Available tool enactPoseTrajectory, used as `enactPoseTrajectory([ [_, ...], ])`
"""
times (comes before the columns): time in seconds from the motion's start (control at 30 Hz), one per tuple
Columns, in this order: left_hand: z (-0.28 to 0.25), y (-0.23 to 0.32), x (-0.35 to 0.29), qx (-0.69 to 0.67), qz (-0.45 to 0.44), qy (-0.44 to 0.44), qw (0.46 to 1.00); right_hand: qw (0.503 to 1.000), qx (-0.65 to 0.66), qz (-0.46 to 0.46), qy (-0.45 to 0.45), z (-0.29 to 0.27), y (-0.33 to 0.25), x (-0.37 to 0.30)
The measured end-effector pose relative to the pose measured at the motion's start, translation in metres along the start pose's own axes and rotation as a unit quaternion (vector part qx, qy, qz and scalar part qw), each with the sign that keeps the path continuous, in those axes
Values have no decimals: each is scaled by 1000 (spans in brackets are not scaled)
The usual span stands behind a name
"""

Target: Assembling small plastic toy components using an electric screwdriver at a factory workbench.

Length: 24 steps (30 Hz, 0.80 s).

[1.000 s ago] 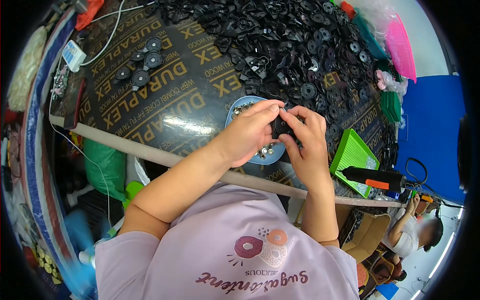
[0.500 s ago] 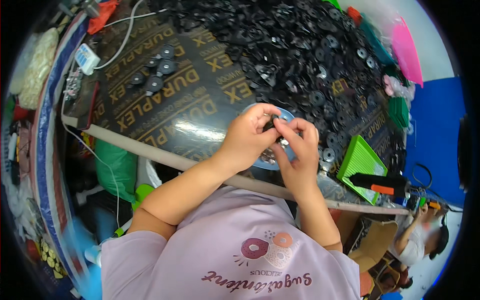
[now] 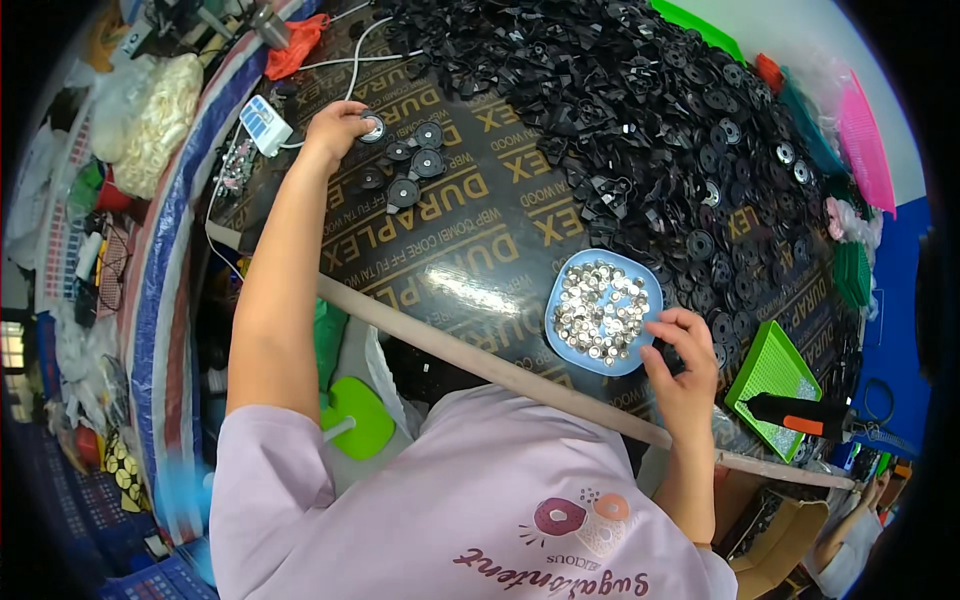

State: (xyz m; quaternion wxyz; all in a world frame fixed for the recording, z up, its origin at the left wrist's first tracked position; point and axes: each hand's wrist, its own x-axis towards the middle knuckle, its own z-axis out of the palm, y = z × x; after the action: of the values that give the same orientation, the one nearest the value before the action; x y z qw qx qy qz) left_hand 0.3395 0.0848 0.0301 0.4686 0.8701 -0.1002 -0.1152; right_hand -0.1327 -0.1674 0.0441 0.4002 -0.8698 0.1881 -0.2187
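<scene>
Blue dish [image 3: 563,340] beside right hand [image 3: 684,372], near table edge [image 3: 500,368]

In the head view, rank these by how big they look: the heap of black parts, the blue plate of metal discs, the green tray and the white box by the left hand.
1. heap of black parts
2. blue plate
3. green tray, slightly smaller; fisheye rim makes this unsure
4. white box

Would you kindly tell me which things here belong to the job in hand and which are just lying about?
In use:
left hand on a round disc part
finished discs beside it
right hand at the blue dish of silver pieces
heap of black parts

Lying about:
green tray
orange-handled tool
pink basket
red cloth
</scene>
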Motion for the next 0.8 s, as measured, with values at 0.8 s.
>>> enactPoseTrajectory([
  [0.8,195,100,-140,193,439,-84,873,963,-260,45,55,-15,42,7],
])
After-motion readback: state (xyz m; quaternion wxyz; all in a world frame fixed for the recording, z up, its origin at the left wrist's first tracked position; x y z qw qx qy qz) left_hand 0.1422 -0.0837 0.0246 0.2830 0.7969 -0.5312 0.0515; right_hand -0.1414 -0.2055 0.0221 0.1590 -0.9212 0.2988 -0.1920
